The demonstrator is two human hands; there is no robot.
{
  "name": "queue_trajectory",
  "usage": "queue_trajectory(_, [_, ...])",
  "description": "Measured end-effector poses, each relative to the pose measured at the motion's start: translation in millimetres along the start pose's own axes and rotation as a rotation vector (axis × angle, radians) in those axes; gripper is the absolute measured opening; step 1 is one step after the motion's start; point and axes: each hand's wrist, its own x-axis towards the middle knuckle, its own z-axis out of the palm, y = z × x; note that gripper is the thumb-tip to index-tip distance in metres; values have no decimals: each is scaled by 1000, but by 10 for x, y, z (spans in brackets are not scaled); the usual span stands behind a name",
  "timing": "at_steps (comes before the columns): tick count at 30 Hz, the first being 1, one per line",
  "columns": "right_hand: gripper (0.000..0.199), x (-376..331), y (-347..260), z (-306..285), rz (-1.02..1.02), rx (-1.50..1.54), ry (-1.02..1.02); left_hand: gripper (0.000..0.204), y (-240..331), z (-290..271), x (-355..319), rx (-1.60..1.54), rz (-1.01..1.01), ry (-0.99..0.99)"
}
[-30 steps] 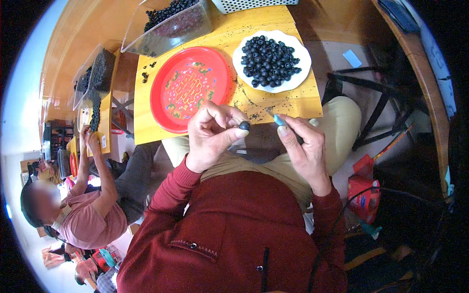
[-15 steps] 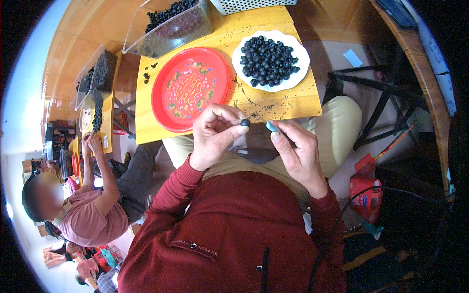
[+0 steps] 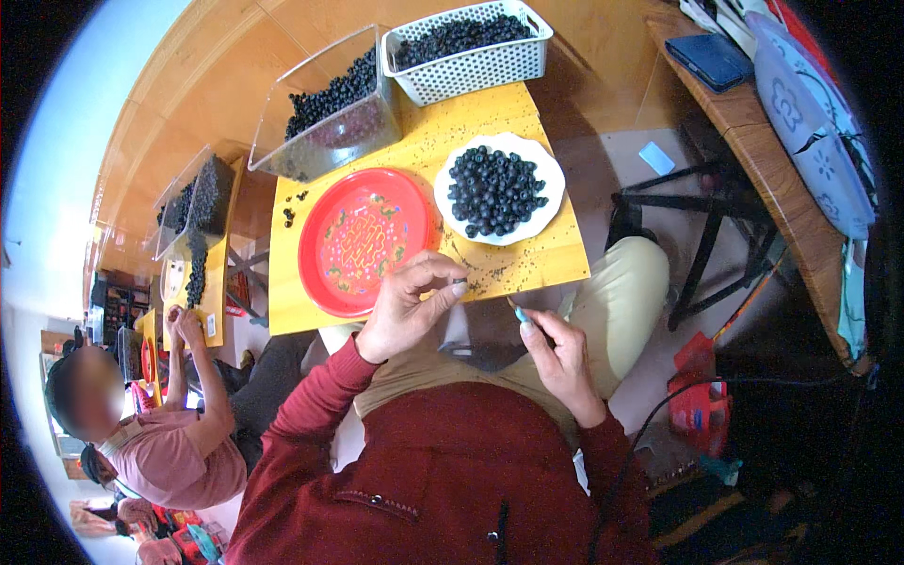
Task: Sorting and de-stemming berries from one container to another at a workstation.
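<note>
Head view: the left hand (image 3: 405,306) pinches a small dark berry (image 3: 460,280) at its fingertips. The right hand (image 3: 556,353), at four o'clock from it, grips a thin blue tool (image 3: 520,313) pointing toward eleven o'clock at the berry, over the yellow worktop (image 3: 556,264) edge.

Berry-sorting workroom: yellow tables (image 3: 527,268), berry bins (image 3: 325,118).

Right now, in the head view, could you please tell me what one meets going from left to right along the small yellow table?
Loose dark berries by the left edge → round red plastic plate → left hand pinching a small dark berry → round white plate heaped with dark berries.
</note>
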Motion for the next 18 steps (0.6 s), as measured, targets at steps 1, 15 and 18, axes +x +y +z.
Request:
queue_trajectory(1, [27,-34,18,-3,-11,-2,4,10,41,-33,67,50,21,-19])
queue_trajectory(15, [29,-256,152,-2,168,-8,67,20,215,-1054,2272,506,241,237])
queue_trajectory(18, [31,-270,231,-32,97,-6,130,19,102,-975,2187,481,276,191])
